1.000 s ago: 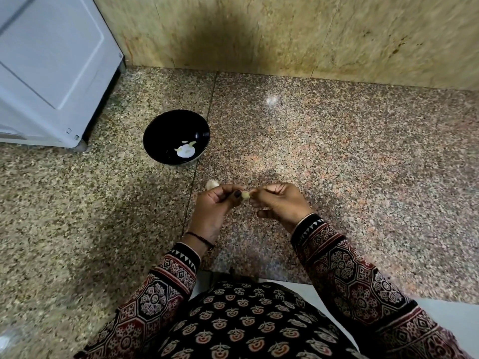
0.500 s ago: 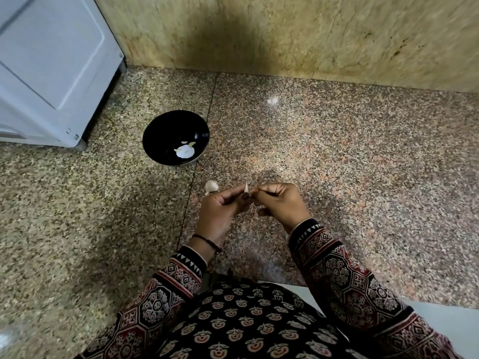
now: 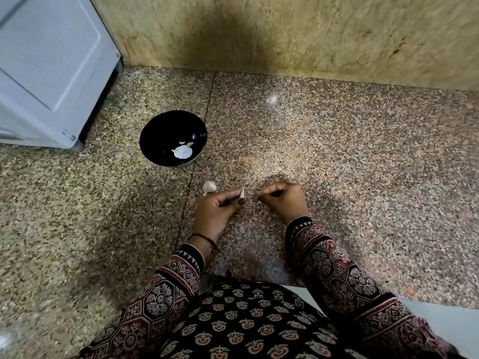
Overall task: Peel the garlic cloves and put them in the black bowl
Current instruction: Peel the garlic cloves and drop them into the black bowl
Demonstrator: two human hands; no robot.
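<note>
Pinching a garlic clove (image 3: 242,194), left hand (image 3: 216,209) sits near right hand (image 3: 285,200).

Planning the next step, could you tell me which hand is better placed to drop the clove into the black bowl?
Left, I think: the left hand pinches the clove, and the black bowl sits on that side.

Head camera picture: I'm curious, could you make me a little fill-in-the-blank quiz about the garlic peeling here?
1. Peeled garlic lies inside the ____ bowl.
2. The person's ____ hand pinches a pale clove.
3. A loose garlic piece lies on the ____, between the bowl and that hand.
Missing words: black; left; floor.
</note>
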